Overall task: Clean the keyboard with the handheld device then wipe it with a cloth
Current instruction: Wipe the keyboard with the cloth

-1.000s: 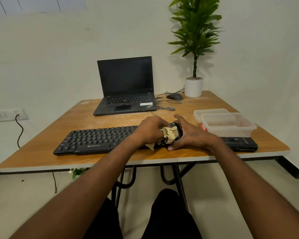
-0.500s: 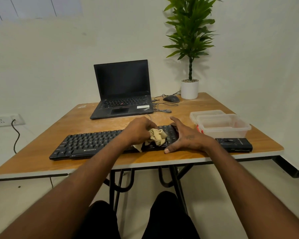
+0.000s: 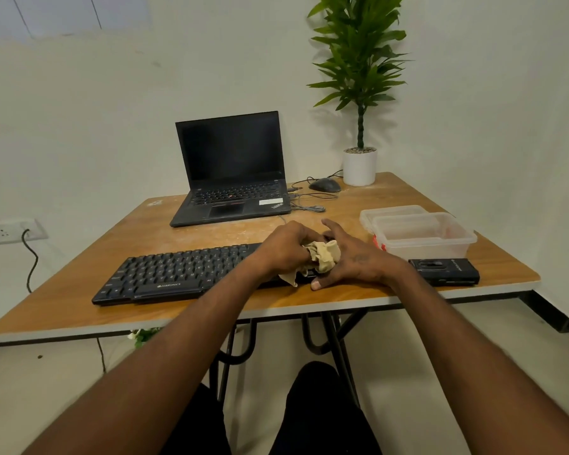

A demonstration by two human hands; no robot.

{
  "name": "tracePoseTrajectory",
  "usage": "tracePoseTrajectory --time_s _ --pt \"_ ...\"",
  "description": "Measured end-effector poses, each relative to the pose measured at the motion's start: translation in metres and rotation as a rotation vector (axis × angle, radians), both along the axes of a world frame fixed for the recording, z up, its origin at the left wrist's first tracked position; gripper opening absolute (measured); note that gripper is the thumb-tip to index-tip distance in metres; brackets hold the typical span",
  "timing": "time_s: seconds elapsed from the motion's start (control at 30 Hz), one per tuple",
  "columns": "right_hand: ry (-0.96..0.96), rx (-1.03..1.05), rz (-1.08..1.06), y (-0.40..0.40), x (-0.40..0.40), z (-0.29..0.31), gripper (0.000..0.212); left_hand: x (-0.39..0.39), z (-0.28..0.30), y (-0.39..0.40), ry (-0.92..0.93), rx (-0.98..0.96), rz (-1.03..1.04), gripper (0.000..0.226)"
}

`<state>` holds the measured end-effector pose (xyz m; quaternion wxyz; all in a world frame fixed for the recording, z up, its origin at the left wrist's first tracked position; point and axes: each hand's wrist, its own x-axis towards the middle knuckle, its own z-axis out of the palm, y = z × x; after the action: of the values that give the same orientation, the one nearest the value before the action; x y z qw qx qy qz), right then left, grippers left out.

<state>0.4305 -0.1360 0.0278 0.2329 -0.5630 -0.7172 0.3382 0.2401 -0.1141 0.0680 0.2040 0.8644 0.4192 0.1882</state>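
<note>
A black keyboard [image 3: 178, 270] lies along the near side of the wooden table [image 3: 79, 290]. My left hand [image 3: 283, 247] grips a crumpled beige cloth [image 3: 322, 257] and presses it on the keyboard's right end, which both hands hide. My right hand [image 3: 355, 257] clasps that same end, thumb on the table at the front edge and fingers reaching over the back. The black handheld device [image 3: 444, 272] lies flat on the table to the right of my right hand.
An open black laptop [image 3: 230, 172] stands at the back. A mouse [image 3: 324, 184] with cables and a potted plant [image 3: 359, 165] sit at the back right. Two clear plastic containers [image 3: 421, 236] stand behind the handheld device.
My left hand has rubbed the cloth back and forth over the keyboard's right end. My right hand stays on that end. The camera view has shifted a little.
</note>
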Motion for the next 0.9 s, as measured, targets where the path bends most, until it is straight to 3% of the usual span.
tracePoseTrajectory --time_s 0.2,0.63,0.9 --pt "0.021 0.014 -0.011 -0.003 0.001 0.000 0.137 -0.029 0.004 0.015 0.127 0.059 0.128 0.036" --pt "0.057 -0.026 0.012 0.000 0.001 -0.001 0.141 0.012 -0.002 0.008 -0.004 0.053 0.046 0.034" --pt "-0.016 0.043 -0.010 -0.003 -0.001 -0.001 0.139 -0.017 0.006 0.023 0.115 0.102 0.194 0.040"
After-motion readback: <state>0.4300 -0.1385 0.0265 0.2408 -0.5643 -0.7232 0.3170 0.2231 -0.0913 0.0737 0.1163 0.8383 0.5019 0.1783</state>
